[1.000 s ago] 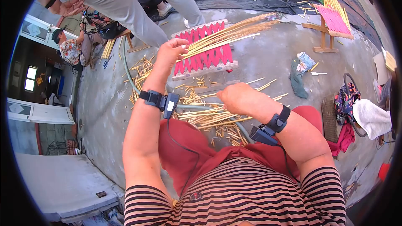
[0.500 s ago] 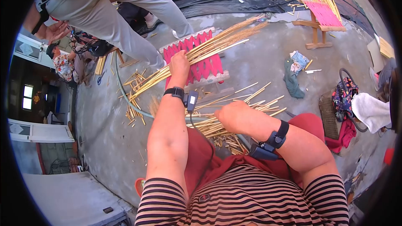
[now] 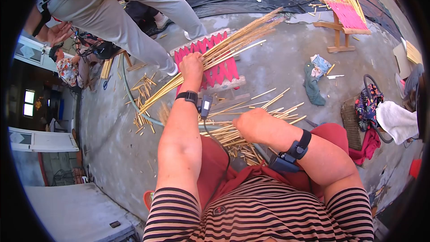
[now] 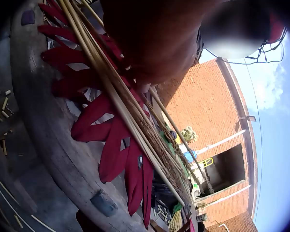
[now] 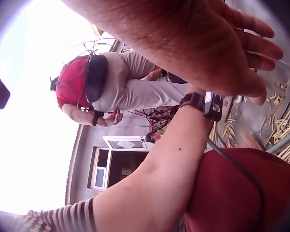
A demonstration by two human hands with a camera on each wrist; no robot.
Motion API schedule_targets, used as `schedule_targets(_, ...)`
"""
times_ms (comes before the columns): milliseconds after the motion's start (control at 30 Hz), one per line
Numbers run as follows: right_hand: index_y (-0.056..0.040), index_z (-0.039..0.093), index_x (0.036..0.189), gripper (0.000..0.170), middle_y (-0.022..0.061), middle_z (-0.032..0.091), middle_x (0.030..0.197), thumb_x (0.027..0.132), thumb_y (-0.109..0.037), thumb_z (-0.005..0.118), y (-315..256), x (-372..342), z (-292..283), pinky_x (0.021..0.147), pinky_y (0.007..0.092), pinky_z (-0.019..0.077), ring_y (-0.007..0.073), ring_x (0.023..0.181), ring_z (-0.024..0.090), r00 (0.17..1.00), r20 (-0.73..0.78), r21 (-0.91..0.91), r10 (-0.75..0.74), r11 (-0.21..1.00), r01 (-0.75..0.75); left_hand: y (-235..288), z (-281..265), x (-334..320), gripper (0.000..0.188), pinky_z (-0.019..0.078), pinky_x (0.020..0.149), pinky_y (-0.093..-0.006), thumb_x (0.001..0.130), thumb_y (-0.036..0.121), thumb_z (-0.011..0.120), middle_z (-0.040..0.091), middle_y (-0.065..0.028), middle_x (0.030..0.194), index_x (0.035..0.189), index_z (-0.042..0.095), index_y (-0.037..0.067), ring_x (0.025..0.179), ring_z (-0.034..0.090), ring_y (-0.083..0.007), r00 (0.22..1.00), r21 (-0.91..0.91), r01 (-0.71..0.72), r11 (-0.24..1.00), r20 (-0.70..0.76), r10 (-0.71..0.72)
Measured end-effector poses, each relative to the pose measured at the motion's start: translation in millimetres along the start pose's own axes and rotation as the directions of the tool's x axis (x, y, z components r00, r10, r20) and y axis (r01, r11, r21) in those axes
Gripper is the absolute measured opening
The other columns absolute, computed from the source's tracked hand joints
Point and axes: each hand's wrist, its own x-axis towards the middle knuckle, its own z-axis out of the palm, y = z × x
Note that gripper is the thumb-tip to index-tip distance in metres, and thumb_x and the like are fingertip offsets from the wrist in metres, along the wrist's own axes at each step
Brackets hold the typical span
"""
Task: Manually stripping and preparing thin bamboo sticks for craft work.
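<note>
My left hand grips a bundle of long yellow stalks with brown feathery heads. The bundle slants across a low stool-like frame laced with red cloth straps. In the left wrist view the stalks run over the red straps, and the left fingers are mostly hidden. My right hand hangs over loose stalks near my knees. Seen from the right wrist, this hand has its fingers extended and spread a little, holding nothing.
Cut stalk pieces litter the concrete. A person in grey trousers stands just beyond the laced frame. A pink-topped wooden stand is at the far right, with cloths nearer. A hose curves along the left.
The left hand has lowered onto the bundle, turned knuckles up, and shifted right as the view moved. The feathery ends tilted up slightly. My right hand moved little, dropping slightly.
</note>
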Motion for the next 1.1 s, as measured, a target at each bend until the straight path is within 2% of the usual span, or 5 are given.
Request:
schedule_targets(367,-0.0043,0.056,0.100,0.024,0.0149,0.065,0.088,0.084,-0.021,0.056,23,-10,-24,0.071,0.0383,0.0495,0.0293,0.082,0.063,0.913,-0.352,0.378,0.209,0.924,-0.066,12,-93,-7,0.014,0.0484,0.070,-0.0313,0.079,0.008,0.061,0.064,-0.0119,0.084,0.092,0.066,0.006,0.078,0.063,-0.0264,0.976,-0.303,-0.192,0.933,-0.157,0.150)
schedule_targets(533,-0.0027,0.053,0.100,0.025,0.0092,0.063,0.081,0.087,-0.024,0.057,45,-13,-55,0.054,0.0278,0.0483,0.0148,0.065,0.060,0.803,-0.319,0.941,0.504,0.070,0.331,35,-166,-42,0.015,0.0468,0.065,-0.0271,0.077,0.001,0.062,0.063,-0.0105,0.078,0.092,0.065,0.003,0.070,0.061,-0.0205,0.970,-0.321,-0.231,0.919,-0.153,0.190)
schedule_targets(600,-0.0036,0.053,0.098,0.022,0.0060,0.060,0.078,0.088,-0.023,0.056,52,-12,-61,0.049,0.0223,0.0442,0.0084,0.059,0.055,0.661,-0.437,0.835,0.610,0.002,0.550,32,-178,-65,0.014,0.0469,0.064,-0.0295,0.076,0.002,0.063,0.062,-0.0107,0.076,0.091,0.064,0.004,0.069,0.060,-0.0227,0.970,-0.290,-0.227,0.930,-0.150,0.190)
schedule_targets(733,-0.0048,0.051,0.096,0.016,0.0037,0.057,0.074,0.089,-0.019,0.054,64,3,-62,0.045,0.0197,0.0416,0.0056,0.053,0.049,0.511,-0.574,0.647,0.639,-0.028,0.762,18,-179,-106,0.014,0.0473,0.062,-0.0353,0.074,0.004,0.064,0.061,-0.0111,0.074,0.088,0.064,0.006,0.069,0.060,-0.0275,0.999,-0.363,-0.030,0.931,0.013,0.037)
schedule_targets(1100,-0.0061,0.053,0.088,0.019,0.0021,0.056,0.067,0.090,-0.025,0.052,36,36,-57,0.040,0.0195,0.0382,0.0055,0.043,0.045,0.723,-0.506,0.815,0.470,-0.014,0.580,5,-189,-124,0.016,0.0490,0.064,-0.0368,0.073,0.001,0.062,0.063,-0.0124,0.081,0.089,0.063,0.007,0.075,0.062,-0.0306,0.998,-0.303,0.046,0.952,-0.033,-0.059)
